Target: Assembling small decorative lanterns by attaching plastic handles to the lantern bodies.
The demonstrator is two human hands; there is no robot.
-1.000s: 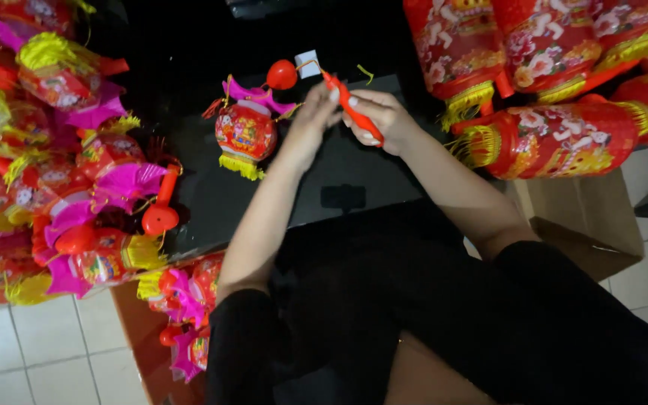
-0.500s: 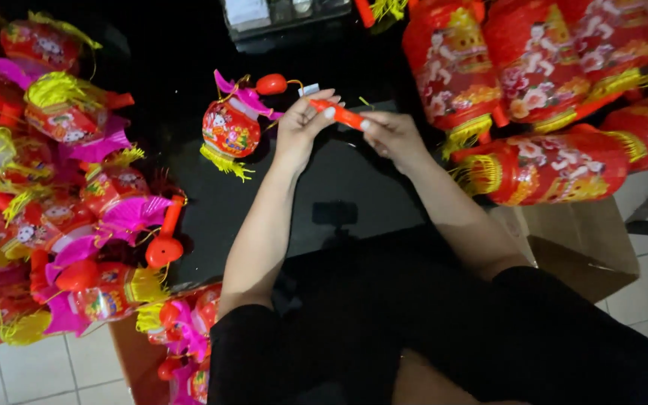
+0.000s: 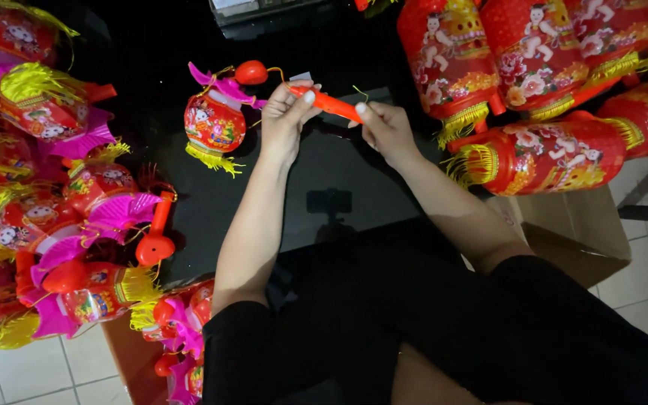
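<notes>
A: The orange stick (image 3: 329,104) is held between both hands above the black table (image 3: 324,172), well away from the heaps. What is seen largest?

B: The big red cylinder lanterns (image 3: 534,90) are stacked at the right, yellow fringes turned inward. A heap of small lanterns (image 3: 46,202) with pink paper fans and yellow tassels is piled at the left, spilling down toward the tiled floor (image 3: 31,375). A cardboard box (image 3: 571,232) is seen under the right stack.

A: And nearer the hands?

B: One small round lantern (image 3: 214,124), red with a pink fan and a red knob on top, is lying just left of the left hand (image 3: 284,120).

A: How are the hands set?

B: The left hand is closed on the stick's left end, pinched by thumb and fingertips. The right hand (image 3: 385,129) is closed on its right end.
</notes>
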